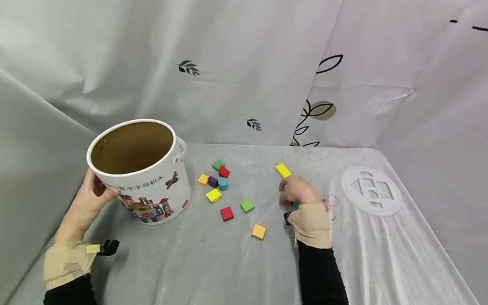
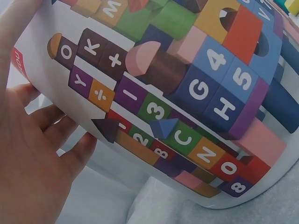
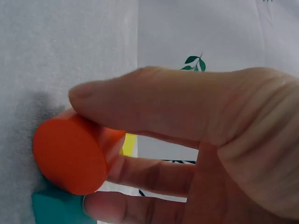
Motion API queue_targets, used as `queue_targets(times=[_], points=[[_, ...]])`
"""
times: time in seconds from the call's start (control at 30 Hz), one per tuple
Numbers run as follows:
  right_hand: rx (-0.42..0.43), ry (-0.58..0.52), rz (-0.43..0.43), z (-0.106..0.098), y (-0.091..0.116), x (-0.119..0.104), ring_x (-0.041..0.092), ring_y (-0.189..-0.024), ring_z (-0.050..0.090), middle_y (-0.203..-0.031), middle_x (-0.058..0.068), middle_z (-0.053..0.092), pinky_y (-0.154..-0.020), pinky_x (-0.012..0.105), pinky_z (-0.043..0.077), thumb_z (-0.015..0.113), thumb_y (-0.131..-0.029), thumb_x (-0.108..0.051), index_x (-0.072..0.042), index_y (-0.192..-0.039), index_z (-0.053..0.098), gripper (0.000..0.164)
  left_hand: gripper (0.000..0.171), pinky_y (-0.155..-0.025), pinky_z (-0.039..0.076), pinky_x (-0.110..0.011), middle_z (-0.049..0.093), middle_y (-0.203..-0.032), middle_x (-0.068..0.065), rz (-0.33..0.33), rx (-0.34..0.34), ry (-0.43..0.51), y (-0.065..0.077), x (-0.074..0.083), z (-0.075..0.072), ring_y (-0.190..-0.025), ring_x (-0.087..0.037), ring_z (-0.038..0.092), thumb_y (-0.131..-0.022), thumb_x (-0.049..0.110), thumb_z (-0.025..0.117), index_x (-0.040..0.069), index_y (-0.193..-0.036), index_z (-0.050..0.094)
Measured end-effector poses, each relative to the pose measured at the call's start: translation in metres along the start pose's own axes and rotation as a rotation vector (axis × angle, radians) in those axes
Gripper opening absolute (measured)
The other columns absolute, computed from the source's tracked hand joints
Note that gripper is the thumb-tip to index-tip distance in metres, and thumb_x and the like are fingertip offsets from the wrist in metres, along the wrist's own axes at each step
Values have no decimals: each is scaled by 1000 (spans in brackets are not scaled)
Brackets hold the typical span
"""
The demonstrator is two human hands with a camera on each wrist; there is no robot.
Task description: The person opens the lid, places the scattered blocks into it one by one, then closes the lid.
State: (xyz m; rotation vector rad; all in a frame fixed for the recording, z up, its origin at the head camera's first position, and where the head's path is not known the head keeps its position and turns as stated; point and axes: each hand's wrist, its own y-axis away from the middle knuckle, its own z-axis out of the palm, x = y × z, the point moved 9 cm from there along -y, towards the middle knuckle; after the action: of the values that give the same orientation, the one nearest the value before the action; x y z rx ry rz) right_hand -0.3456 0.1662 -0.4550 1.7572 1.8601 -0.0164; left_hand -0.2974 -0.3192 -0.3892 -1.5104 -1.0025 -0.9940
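A white bucket point(image 1: 155, 195) with printed toy blocks on its side stands at the left in the head view. My left hand point(image 1: 82, 208) grips its near left side, the thumb on the printed face. At the right of the table, my right hand point(image 1: 301, 191) pinches an orange-red cylinder block point(image 3: 70, 156) between thumb and fingers. Against a fingertip is a teal block point(image 3: 60, 207), just beside the cylinder. Just beyond this hand lies a yellow block point(image 1: 283, 170).
Mid-table lie several loose blocks, among them a green block point(image 1: 247, 205), a red block point(image 1: 227, 213) and an orange block point(image 1: 258, 231). A group near the bucket includes a blue cylinder point(image 1: 223, 184). A white round board with cut-out shapes point(image 1: 355, 196) lies far right. Curtains point(image 1: 235, 50) rise behind.
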Motion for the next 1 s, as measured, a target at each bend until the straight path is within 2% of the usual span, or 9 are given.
queue_targets(times=[0.17, 0.4, 0.67, 1.0], points=[[-13, -20, -3, 5, 0, 0, 21, -71, 53, -79, 6, 60, -59, 29, 42, 71, -78, -7, -8, -91, 68, 13, 86, -88, 38, -19, 29, -142, -16, 14, -6, -7, 2, -1, -1, -121, -23, 35, -89, 2, 70, 22, -156, 19], [-3, -47, -2, 5, -1, 0, 19, -67, 52, -74, 4, 58, -58, 28, 41, 72, -77, -5, -9, -82, 67, 8, 87, -88, 37, -19, 28, -143, -16, 10, -6, -28, 2, -2, -1, -121, -23, 34, -89, 2, 69, 22, -156, 18], [26, -59, -31, -1, 1, -7, 20, -71, 54, -80, 6, 59, -61, 30, 43, 69, -83, -6, -8, -88, 66, 6, 87, -86, 37, -18, 28, -143, -16, -15, 6, -82, 1, -2, 1, -121, -23, 34, -90, 1, 67, 26, -156, 17], [38, -63, -72, -11, 5, -15, 21, -77, 54, -85, 5, 59, -66, 31, 43, 69, -86, -8, -7, -96, 66, 10, 86, -86, 39, -19, 28, -141, -20, -2, 7, -51, 0, -1, 1, -120, -22, 36, -90, 1, 67, 24, -156, 17]])
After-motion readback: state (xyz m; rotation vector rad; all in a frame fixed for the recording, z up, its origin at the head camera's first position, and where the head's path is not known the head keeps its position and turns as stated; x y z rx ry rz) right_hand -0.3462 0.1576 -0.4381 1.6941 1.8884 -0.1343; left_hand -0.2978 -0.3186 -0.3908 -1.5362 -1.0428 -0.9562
